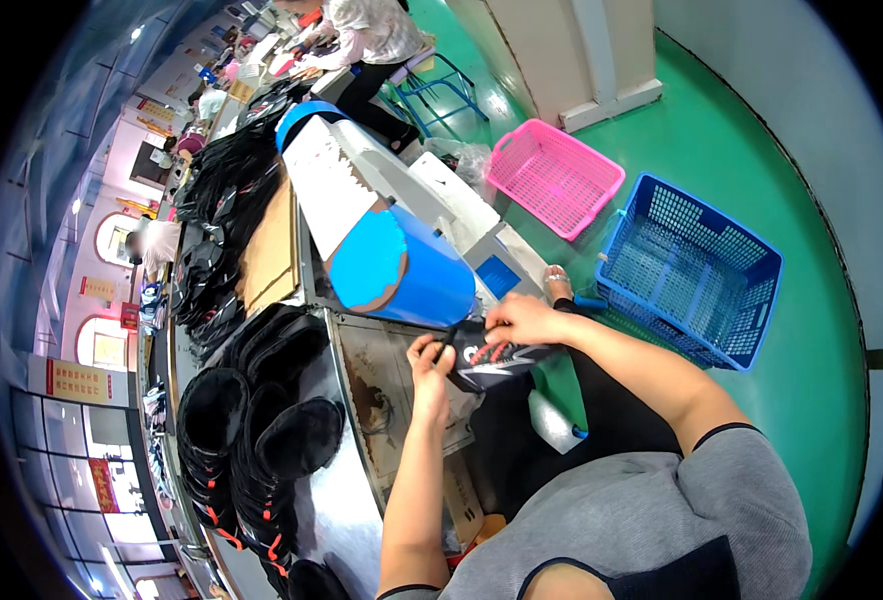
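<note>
In front of the blue machine head, both my hands are at a black shoe upper (501, 367) with red and white trim. My left hand (429, 368) pinches its left end between thumb and fingers. My right hand (524, 320) lies over its top, fingers bent down and closed on the edge near the red trim. The blue and white machine (423, 275) stands just beyond the upper, whose far side is partly hidden by it and my fingers.
Stacked black shoe uppers (301, 440) fill the metal table (336, 510) at left; more black pieces (226, 190) lie farther along. A blue basket (696, 270) and a pink basket (556, 180) stand on the green floor at right. Another person (371, 35) sits on a blue stool.
</note>
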Motion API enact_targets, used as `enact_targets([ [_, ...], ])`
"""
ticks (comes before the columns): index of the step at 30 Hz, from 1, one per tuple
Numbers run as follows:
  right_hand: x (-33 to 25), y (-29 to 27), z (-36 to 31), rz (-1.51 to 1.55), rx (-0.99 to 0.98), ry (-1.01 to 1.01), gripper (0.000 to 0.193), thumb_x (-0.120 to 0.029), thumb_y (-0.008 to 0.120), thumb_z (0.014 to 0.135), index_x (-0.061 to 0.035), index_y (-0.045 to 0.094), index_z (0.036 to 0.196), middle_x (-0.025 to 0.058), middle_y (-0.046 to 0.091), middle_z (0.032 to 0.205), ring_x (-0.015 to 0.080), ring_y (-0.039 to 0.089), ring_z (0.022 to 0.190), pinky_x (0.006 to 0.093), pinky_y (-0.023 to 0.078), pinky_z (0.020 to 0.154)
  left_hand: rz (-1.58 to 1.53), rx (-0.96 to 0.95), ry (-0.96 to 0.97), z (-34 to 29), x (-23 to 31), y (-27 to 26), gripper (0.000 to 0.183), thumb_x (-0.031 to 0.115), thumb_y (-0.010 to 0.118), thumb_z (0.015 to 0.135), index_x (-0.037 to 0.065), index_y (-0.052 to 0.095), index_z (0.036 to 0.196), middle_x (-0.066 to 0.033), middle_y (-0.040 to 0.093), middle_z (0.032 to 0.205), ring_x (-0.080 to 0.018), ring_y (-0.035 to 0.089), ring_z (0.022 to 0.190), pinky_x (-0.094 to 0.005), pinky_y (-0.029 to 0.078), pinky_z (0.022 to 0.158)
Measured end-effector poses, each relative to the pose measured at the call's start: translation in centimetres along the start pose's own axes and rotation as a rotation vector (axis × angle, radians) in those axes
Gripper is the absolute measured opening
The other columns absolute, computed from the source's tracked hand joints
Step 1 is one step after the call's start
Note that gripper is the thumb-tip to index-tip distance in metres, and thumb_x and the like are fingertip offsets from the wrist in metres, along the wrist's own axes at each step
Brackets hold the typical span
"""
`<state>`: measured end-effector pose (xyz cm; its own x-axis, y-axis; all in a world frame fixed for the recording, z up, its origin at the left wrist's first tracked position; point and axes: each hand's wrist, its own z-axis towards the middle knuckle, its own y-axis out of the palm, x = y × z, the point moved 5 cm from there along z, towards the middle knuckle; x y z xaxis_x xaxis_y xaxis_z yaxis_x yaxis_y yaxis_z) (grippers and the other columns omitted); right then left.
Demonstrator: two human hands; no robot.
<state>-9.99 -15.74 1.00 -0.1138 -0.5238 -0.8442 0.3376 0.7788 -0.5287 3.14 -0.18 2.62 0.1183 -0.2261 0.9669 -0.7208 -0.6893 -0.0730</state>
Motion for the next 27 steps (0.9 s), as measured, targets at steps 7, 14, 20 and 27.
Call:
enact_targets([
  [7,2.1,0.1,1.5,0.427,0.137,0.288,0.026,-0.026,0.067,0.080,-0.0016,0.066,0.089,0.0123,0.067,0.081,0.0226,0.063,0.079,0.0344,0.047,0.070,-0.066,-0.088,-0.239,5.2,2.3,2.4,0.030,0.013,0.059,0.084,0.002,0.056,0.113,-0.0088,0.059,0.109,-0.0189,0.057,0.098,-0.0325,0.048,0.084],
  [14,3.4,1.4,-1.3,0.987,0.118,0.466,0.021,-0.020,0.062,0.088,-0.0003,0.064,0.093,0.0024,0.063,0.081,0.0099,0.056,0.075,0.0258,0.044,0.067,0.208,-0.190,-0.204,5.3,2.4,3.0,0.042,0.027,0.064,0.085,0.005,0.053,0.119,-0.0077,0.055,0.116,-0.0179,0.054,0.104,-0.0327,0.045,0.089],
  [20,3.0,-0.7,-1.0,0.695,-0.067,0.100,0.017,-0.018,0.061,0.089,-0.0011,0.061,0.092,-0.0015,0.059,0.079,0.0066,0.052,0.077,0.0243,0.042,0.070,0.244,-0.230,0.182,-0.5,3.4,1.2,0.038,0.005,0.059,0.086,0.007,0.049,0.122,-0.0028,0.039,0.130,-0.0128,0.044,0.103,-0.0289,0.035,0.091],
  [27,-2.2,1.9,-4.3,0.602,-0.354,-0.127,0.017,-0.019,0.061,0.088,-0.0027,0.059,0.094,0.0026,0.058,0.084,0.0107,0.052,0.083,0.0263,0.042,0.075,-0.888,-0.469,-0.709,-8.4,-4.7,-1.1,0.055,0.049,0.052,0.086,0.013,0.049,0.128,-0.0090,0.054,0.127,-0.0306,0.056,0.110,-0.0506,0.048,0.085],
])
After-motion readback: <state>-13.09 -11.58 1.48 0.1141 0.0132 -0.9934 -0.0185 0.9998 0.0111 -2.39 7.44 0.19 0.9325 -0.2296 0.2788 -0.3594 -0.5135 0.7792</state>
